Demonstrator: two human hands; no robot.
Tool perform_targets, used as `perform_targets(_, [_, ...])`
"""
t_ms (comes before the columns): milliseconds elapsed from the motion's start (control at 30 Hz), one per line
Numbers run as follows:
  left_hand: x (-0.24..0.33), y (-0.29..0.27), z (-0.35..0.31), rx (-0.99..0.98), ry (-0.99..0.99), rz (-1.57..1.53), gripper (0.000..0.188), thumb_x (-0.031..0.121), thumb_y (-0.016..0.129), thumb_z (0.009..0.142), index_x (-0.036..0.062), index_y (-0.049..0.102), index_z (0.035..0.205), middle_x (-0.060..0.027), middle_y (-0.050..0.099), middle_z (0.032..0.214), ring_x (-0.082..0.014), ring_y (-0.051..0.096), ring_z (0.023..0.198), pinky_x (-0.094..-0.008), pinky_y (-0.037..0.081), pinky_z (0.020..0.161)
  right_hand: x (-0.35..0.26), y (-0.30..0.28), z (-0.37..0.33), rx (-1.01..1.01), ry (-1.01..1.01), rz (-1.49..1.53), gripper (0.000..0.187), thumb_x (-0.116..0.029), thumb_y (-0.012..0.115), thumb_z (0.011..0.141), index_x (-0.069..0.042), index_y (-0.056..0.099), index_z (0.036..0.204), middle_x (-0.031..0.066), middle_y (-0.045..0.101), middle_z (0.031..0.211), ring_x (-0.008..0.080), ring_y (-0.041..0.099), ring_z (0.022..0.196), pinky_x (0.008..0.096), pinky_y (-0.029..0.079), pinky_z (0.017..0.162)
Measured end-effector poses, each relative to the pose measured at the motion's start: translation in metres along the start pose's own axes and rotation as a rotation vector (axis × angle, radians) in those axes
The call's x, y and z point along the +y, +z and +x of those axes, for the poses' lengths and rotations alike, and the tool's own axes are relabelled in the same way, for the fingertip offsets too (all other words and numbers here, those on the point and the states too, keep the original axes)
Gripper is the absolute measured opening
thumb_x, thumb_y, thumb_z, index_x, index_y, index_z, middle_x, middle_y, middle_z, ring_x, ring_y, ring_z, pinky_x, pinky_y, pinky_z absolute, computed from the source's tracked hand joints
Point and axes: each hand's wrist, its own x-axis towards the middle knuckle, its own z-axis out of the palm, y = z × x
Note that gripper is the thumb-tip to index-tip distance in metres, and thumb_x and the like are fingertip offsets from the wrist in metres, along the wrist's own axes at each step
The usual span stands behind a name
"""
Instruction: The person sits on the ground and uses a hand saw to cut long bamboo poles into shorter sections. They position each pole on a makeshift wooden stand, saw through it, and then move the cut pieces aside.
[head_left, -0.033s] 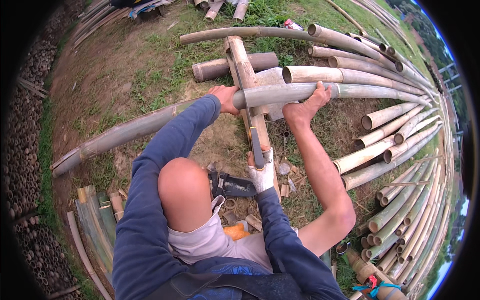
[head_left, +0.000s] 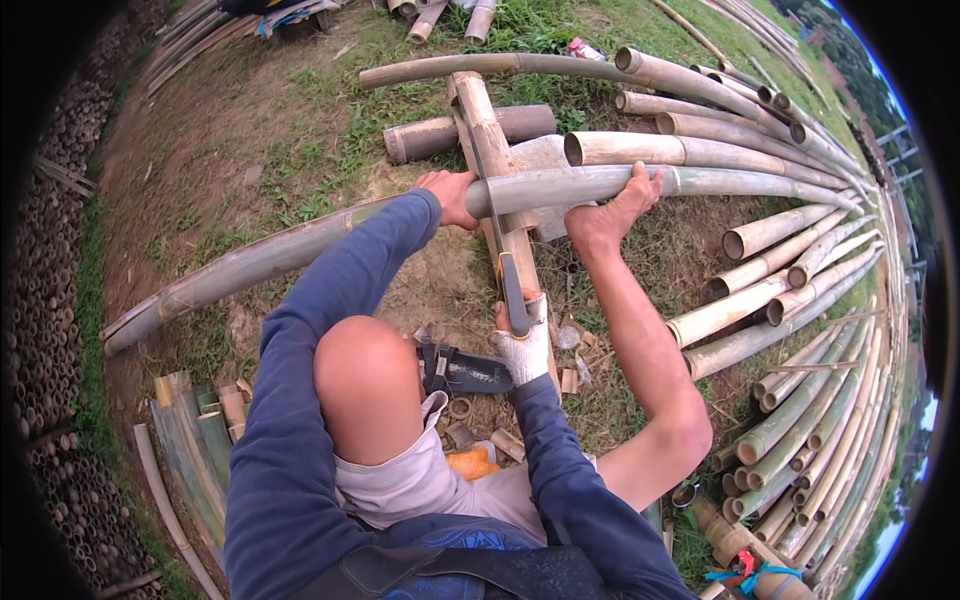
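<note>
A long grey-green bamboo pole [head_left: 270, 260] runs crosswise over a split bamboo support [head_left: 483, 110]. My left hand [head_left: 450, 196] is closed round it, just left of the saw blade. In a white fingerless-looking glove, my right hand [head_left: 522, 340] grips the black and yellow handle of a hand saw [head_left: 514, 290]. The saw's narrow blade lies across the pole, close to the support, its far part reaching beyond the pole. My bare foot [head_left: 612, 208] presses on the pole to the right of the blade. How deep the blade sits in the bamboo I cannot tell.
Cut bamboo poles [head_left: 640, 150] fan out on the right, with another pile [head_left: 800, 430] nearer. A short bamboo piece [head_left: 420, 141] lies under the support's far end. By my knee is a black sheath-like item [head_left: 470, 372] among offcuts. Stacked bamboo ends [head_left: 60, 300] line the far left.
</note>
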Motion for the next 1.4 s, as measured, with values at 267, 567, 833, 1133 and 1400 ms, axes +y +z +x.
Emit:
perform_targets(267, [-0.006,-0.004,0.026,-0.083,0.02,0.119,0.096,0.048,0.093,0.061,0.0128,0.061,0.144,-0.0217,0.077,0.121,-0.041,0.073,0.115,-0.049,0.055,0.106,0.038,0.003,0.014,0.003,-0.079,0.019,0.032,-0.003,0.075,0.098,-0.003,0.055,0.124,0.0083,0.061,0.111,0.0127,0.06,0.1,0.0281,0.051,0.089])
perform_targets(567, [0.001,0.003,0.021,-0.028,-0.014,0.075,0.08,0.05,0.092,0.058,0.0033,0.075,0.121,-0.0225,0.079,0.114,-0.0392,0.076,0.109,-0.0481,0.058,0.098,0.069,-0.002,0.004,0.03,0.004,-0.007,0.037,-0.008,0.076,0.099,-0.004,0.053,0.127,0.0063,0.06,0.112,0.013,0.061,0.1,0.0291,0.055,0.087])
perform_targets(833, [0.0,-0.003,0.024,0.011,-0.025,0.041,0.077,0.047,0.091,0.059,0.0038,0.075,0.121,-0.0199,0.08,0.11,-0.0379,0.076,0.107,-0.0478,0.058,0.098,0.005,0.003,0.012,0.04,-0.213,-0.152,0.031,-0.005,0.072,0.101,-0.004,0.054,0.126,0.0056,0.062,0.104,0.0105,0.062,0.087,0.0277,0.054,0.076])
perform_targets(1133, [0.001,-0.005,0.026,-0.021,-0.023,0.089,0.079,0.049,0.091,0.061,0.0057,0.075,0.125,-0.0194,0.079,0.117,-0.0368,0.075,0.113,-0.0474,0.056,0.102,-0.058,-0.012,-0.023,0.002,-0.133,-0.016,0.03,0.001,0.07,0.1,-0.003,0.055,0.125,0.0062,0.063,0.108,0.013,0.063,0.094,0.0293,0.055,0.085])
perform_targets(1400, [-0.015,0.002,0.039,-0.055,0.033,0.034,0.075,0.048,0.093,0.059,0.0073,0.075,0.119,-0.0182,0.079,0.112,-0.0379,0.075,0.109,-0.0477,0.057,0.099,-0.099,-0.098,-0.186,-0.011,0.234,-0.093,0.036,0.01,0.063,0.099,-0.009,0.052,0.128,0.0019,0.06,0.113,0.0116,0.064,0.102,0.027,0.056,0.089])
